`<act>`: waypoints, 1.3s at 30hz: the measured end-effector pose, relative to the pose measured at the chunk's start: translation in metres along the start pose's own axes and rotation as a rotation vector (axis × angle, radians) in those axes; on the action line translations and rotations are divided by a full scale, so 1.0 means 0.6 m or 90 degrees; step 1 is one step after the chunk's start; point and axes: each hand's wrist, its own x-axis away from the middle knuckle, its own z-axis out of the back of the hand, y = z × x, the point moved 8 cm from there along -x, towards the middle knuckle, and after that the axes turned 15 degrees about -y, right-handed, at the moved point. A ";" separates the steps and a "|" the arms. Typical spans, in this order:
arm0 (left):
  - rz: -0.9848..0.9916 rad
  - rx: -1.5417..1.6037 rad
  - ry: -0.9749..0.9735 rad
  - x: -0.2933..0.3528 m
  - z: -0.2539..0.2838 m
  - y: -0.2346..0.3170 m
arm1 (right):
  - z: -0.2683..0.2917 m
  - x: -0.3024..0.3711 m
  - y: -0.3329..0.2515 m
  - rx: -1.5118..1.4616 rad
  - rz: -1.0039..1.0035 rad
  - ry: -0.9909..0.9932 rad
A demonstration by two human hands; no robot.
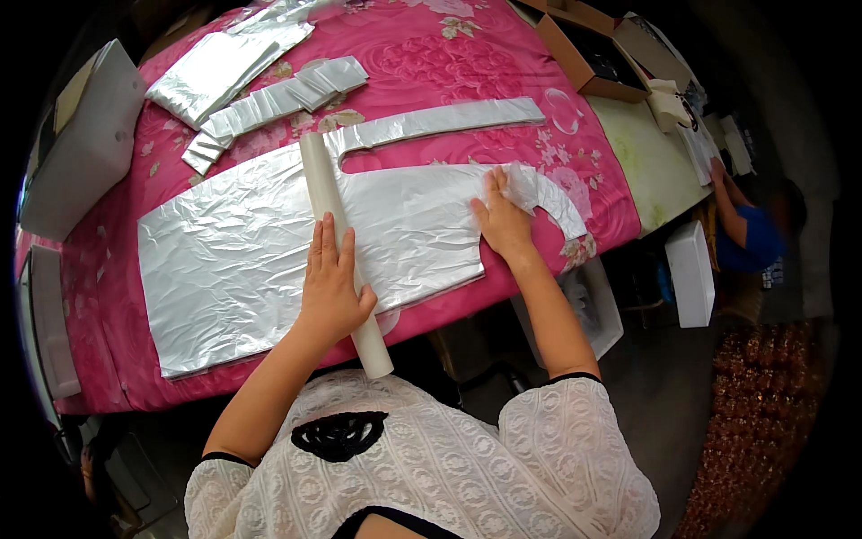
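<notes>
A silvery plastic carrier bag (233,260) lies spread on the table, with more layers showing along its lower edge. One handle strap (449,121) stretches away to the right, and the other curves near the table's edge. Across the bag rests a long off-white tube (323,184), its near end jutting past the table edge toward me. My left hand (330,283) lies on the tube with fingers stretched out and thumb apart. Flat against the bag, at the base of the curved strap, my right hand (505,220) has its fingers extended over a crumpled patch.
Folded silver bags (224,72) and a folded silver strip (278,103) lie at the far left on the pink flowered cloth (431,63). A white foam box (90,135) stands left. An open cardboard box (593,54) is far right; a person in blue (750,238) sits beyond.
</notes>
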 end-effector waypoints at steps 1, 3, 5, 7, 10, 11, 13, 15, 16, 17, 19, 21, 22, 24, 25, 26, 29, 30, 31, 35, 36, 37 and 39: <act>-0.009 -0.002 0.007 0.000 -0.002 -0.001 | 0.017 0.003 0.051 0.031 -0.070 0.037; -0.014 -0.004 0.015 0.002 -0.002 -0.001 | 0.054 0.017 0.095 0.127 -0.212 0.002; -0.017 0.003 0.015 0.001 0.000 0.000 | 0.089 0.038 0.100 0.274 -0.347 0.079; -0.011 -0.004 0.015 0.002 -0.001 -0.002 | 0.112 0.049 0.064 0.311 -0.322 0.166; -0.011 -0.014 0.016 0.000 -0.001 -0.002 | 0.092 0.045 -0.073 0.155 0.016 0.207; -0.011 -0.021 0.015 0.001 -0.002 -0.003 | 0.059 0.042 -0.134 0.066 0.173 0.155; -0.021 -0.022 0.027 0.001 -0.004 -0.005 | -0.024 0.055 -0.240 -0.028 0.350 -0.043; -0.029 -0.016 0.032 0.001 -0.004 -0.005 | -0.075 0.069 -0.276 -0.013 0.381 -0.111; -0.031 -0.014 0.031 0.002 -0.003 -0.003 | -0.074 0.062 -0.262 0.002 0.350 -0.101; -0.033 -0.012 0.030 0.003 -0.002 -0.002 | -0.065 0.047 -0.239 0.018 0.320 -0.091; -0.020 -0.017 0.024 0.003 0.000 -0.003 | -0.043 0.014 -0.175 0.047 0.235 -0.060; -0.008 -0.025 0.018 0.003 0.000 -0.006 | -0.014 -0.014 -0.085 0.070 0.153 0.000; -0.009 -0.027 0.018 0.003 0.000 -0.005 | -0.002 -0.026 -0.023 0.092 0.079 0.023; -0.009 -0.028 0.021 0.002 0.000 -0.004 | 0.028 -0.026 0.076 0.085 -0.044 0.090; -0.011 -0.029 0.021 0.002 -0.001 -0.004 | 0.046 -0.017 0.109 0.055 -0.094 0.134; -0.013 -0.029 0.022 0.002 -0.002 -0.003 | 0.058 -0.014 0.122 0.091 -0.070 0.146; -0.008 -0.030 0.015 0.000 -0.005 -0.003 | 0.077 -0.002 0.118 0.152 -0.006 0.189; -0.008 -0.028 0.018 0.000 -0.004 -0.005 | 0.088 0.003 0.097 0.141 0.011 0.209; -0.010 -0.025 0.022 0.001 -0.004 -0.006 | 0.101 0.010 0.076 0.133 0.026 0.229; -0.020 -0.011 0.017 0.002 -0.004 -0.006 | 0.149 0.038 0.017 0.090 0.053 0.319; -0.017 -0.014 0.019 0.003 -0.003 -0.006 | 0.152 0.040 -0.006 0.080 0.060 0.290; -0.013 -0.017 0.021 0.002 -0.003 -0.005 | 0.153 0.044 -0.035 0.070 0.067 0.260; -0.036 0.021 0.043 0.011 0.005 -0.002 | 0.140 0.049 -0.109 -0.126 0.047 0.165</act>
